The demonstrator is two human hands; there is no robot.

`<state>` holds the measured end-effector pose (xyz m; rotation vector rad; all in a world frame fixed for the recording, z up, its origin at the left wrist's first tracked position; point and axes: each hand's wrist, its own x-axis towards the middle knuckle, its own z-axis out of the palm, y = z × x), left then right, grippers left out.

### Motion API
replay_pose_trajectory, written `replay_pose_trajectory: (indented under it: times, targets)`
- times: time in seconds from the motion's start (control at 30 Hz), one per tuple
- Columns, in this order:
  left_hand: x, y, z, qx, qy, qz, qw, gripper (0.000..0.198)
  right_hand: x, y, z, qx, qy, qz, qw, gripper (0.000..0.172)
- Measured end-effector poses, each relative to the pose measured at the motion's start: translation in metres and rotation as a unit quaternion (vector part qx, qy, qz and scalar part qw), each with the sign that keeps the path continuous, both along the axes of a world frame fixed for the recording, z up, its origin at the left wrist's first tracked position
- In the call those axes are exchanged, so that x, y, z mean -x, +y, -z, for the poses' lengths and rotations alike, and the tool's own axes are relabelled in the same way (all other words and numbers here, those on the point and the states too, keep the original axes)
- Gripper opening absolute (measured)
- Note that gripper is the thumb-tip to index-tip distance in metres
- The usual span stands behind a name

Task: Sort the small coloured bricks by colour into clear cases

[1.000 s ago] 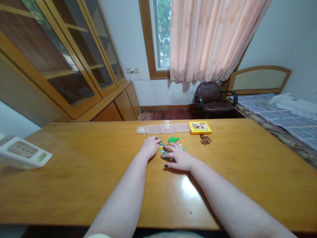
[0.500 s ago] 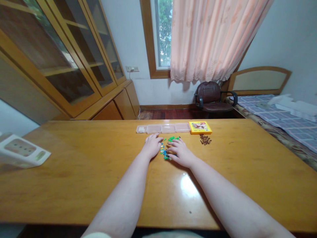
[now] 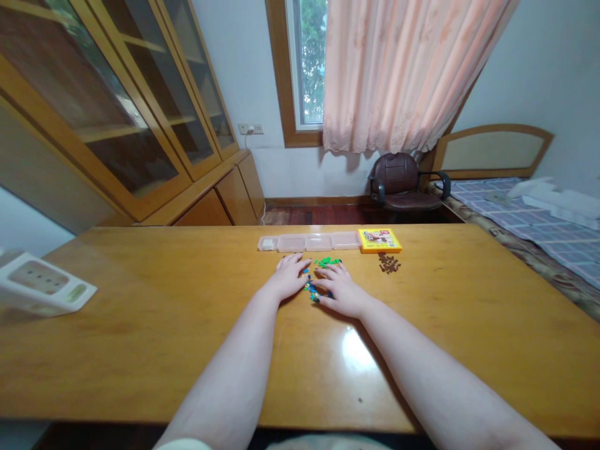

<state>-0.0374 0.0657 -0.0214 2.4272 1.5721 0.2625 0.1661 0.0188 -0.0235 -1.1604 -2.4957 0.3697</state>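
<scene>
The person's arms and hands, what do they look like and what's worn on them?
Both forearms are bare, and a pale sleeve edge shows at the bottom by the left arm. The left hand and right hand are ungloved, with dark fingernails. No watch or bracelet shows.

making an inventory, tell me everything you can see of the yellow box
The yellow box is flat and rectangular, its top printed with a picture; it looks shut, its material unclear. It lies near the far edge of the wooden table, right of the clear trays, brown pieces just in front. Neither the left hand nor the right hand touches it.
</scene>
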Motion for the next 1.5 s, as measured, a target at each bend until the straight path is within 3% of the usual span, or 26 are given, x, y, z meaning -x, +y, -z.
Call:
replay_pose_trajectory:
  times: [0.1, 0.23, 0.47, 0.63, 0.77, 0.97, 1.2, 1.5]
  targets:
    - [0.004, -0.001, -0.002, 0.028, 0.002, 0.026, 0.999, 0.059, -0.001, 0.001, 0.0, -0.001, 0.005, 0.011, 1.0, 0.032]
    - [0.006, -0.002, -0.004, 0.064, 0.03, 0.009, 0.997, 0.076, -0.002, 0.001, -0.001, -0.004, 0.012, 0.015, 1.0, 0.03]
    - [0.003, -0.004, -0.005, 0.057, 0.042, -0.024, 0.997, 0.065, -0.002, 0.002, 0.0, -0.002, 0.003, 0.008, 1.0, 0.03]
    - [-0.003, -0.005, -0.003, 0.029, 0.051, -0.04, 0.997, 0.059, 0.0, 0.001, 0.001, 0.0, -0.018, -0.003, 1.0, 0.039]
    - [-0.002, -0.004, -0.004, 0.03, 0.057, -0.065, 0.996, 0.058, -0.001, 0.001, 0.0, 0.005, -0.021, 0.02, 1.0, 0.032]
    - [-0.002, -0.004, -0.001, 0.037, 0.058, -0.025, 0.997, 0.068, -0.001, 0.001, 0.0, 0.008, -0.032, 0.053, 0.998, 0.044]
    - [0.0, -0.003, 0.0, 0.026, 0.054, -0.068, 0.996, 0.06, -0.002, 0.003, -0.001, -0.015, -0.005, 0.072, 0.997, 0.029]
    - [-0.006, 0.003, 0.01, -0.015, 0.013, -0.028, 0.999, 0.058, 0.003, -0.002, -0.001, 0.002, -0.037, 0.007, 0.999, 0.043]
